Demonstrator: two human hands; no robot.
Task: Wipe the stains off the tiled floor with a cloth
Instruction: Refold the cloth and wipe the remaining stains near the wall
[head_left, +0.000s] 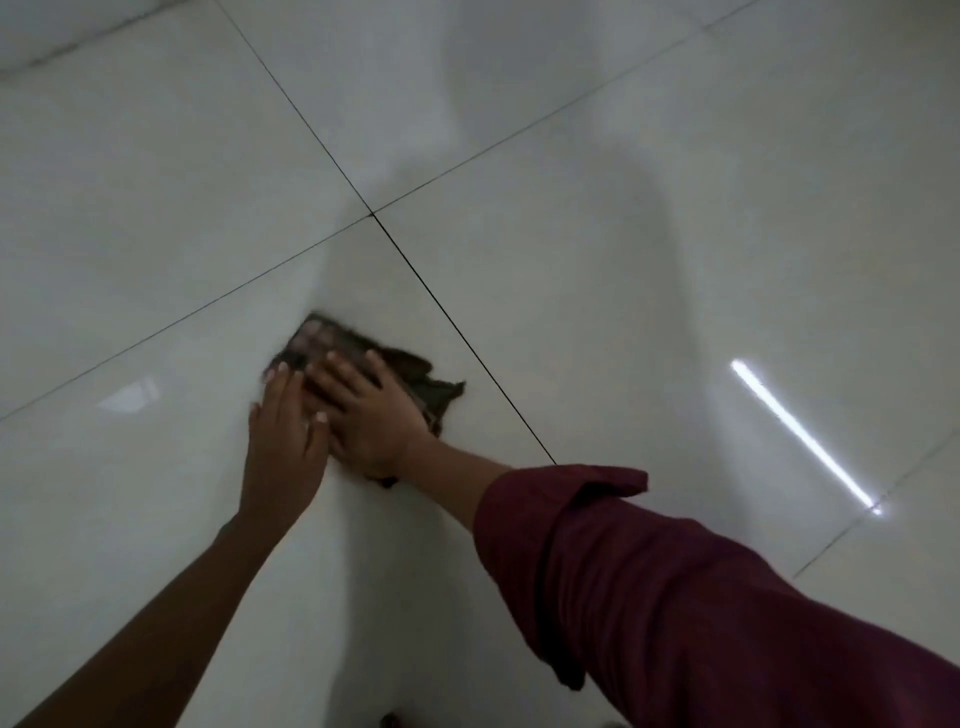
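A dark brownish cloth (415, 379) lies flat on the glossy white tiled floor (597, 312), left of a dark grout line. My right hand (371, 415) presses palm-down on the cloth with fingers spread, covering its middle. My left hand (285, 436) lies flat beside it, its fingertips on the cloth's left edge and its thumb touching the right hand. The far end of the cloth is blurred. No stain is discernible on the tiles around it.
Dark grout lines cross at a junction (372, 213) beyond the cloth. A bright strip of reflected light (800, 431) shines on the floor at the right. My maroon sleeve (701, 597) fills the lower right.
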